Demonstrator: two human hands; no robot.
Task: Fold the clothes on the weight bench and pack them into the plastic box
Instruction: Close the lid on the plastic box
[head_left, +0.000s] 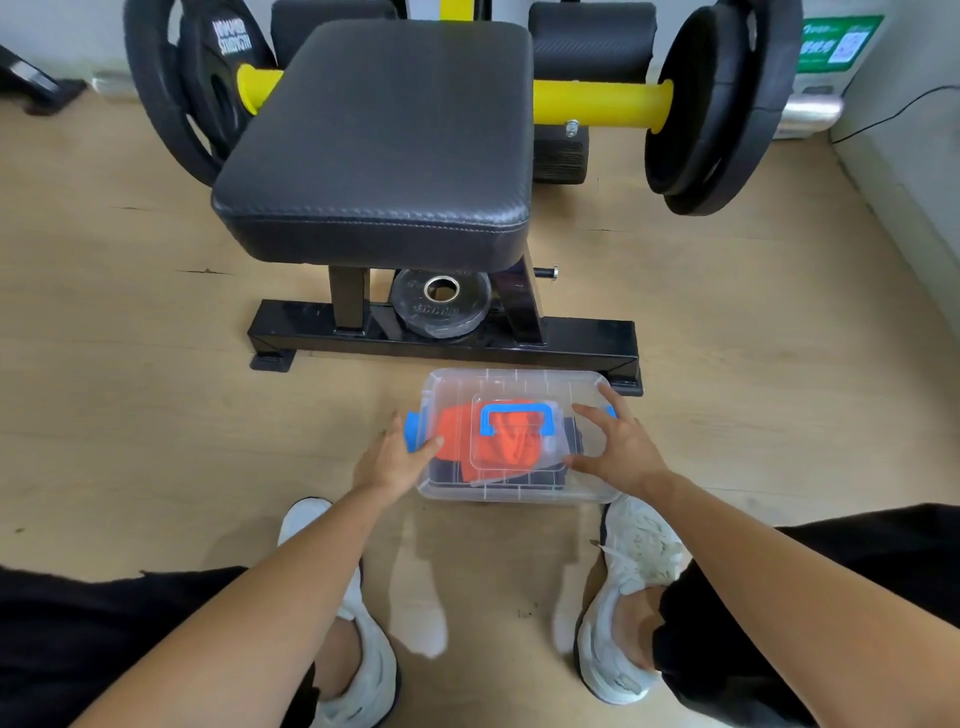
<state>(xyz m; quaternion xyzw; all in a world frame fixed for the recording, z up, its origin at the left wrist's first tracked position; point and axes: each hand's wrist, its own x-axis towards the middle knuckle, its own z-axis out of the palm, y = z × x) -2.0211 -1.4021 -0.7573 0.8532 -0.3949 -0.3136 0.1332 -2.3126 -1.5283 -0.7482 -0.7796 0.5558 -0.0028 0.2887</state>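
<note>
A clear plastic box (519, 491) stands on the floor in front of the bench, its lid on, with a blue handle (515, 418) on top. Through the lid I see a folded orange garment (454, 434) lying over dark clothes. My left hand (395, 460) rests against the box's left end, its thumb on the blue latch (414, 431). My right hand (618, 441) lies spread on the right part of the lid, fingers straight, covering the right latch. The black padded seat of the weight bench (384, 135) has nothing on it.
The bench's black base bar (447, 340) runs just behind the box, with a small weight plate (441, 306) on it. A yellow bar with large black plates (717, 109) stands behind. My white shoes (631, 597) flank the near floor.
</note>
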